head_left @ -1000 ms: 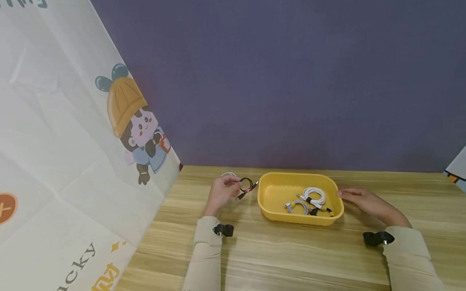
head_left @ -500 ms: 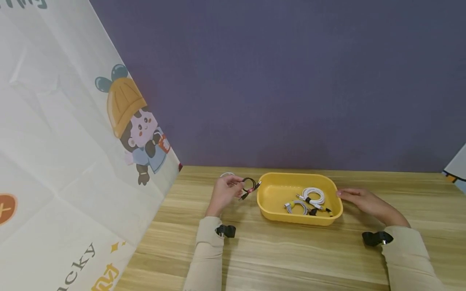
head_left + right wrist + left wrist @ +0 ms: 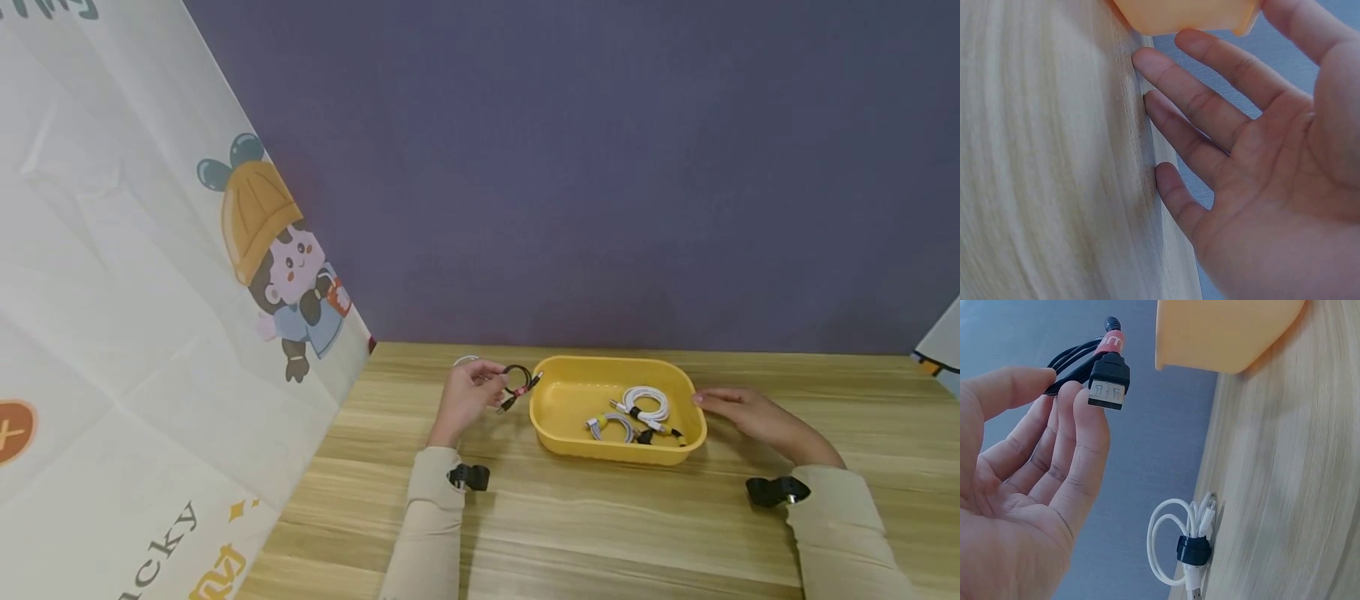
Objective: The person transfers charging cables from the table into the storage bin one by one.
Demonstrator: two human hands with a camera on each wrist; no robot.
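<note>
My left hand (image 3: 467, 398) pinches a coiled black USB cable (image 3: 517, 382) between thumb and fingertips, just left of a yellow tub (image 3: 577, 450). In the left wrist view, a red tie (image 3: 1110, 342) binds the coil and its USB-A plug (image 3: 1107, 394) points toward the camera. My right hand (image 3: 757, 417) touches the tub's right end; its fingers are mostly straight in the right wrist view. Inside the tub, on the right side, are a white coiled cable (image 3: 654, 392), a grey coiled cable (image 3: 627, 427) with a yellow tie, and a black piece (image 3: 645, 437).
Behind the left hand another white coiled cable (image 3: 1159, 550) with a black tie lies on the wooden table (image 3: 600, 533). A dark blue panel (image 3: 600, 167) rises at the table's back edge. A white printed sheet (image 3: 135, 292) stands along the left.
The left hand has moved slightly right with the black cable, bringing its end up to the tub's left rim. The tub shifted very slightly left; the right hand stays against it.
</note>
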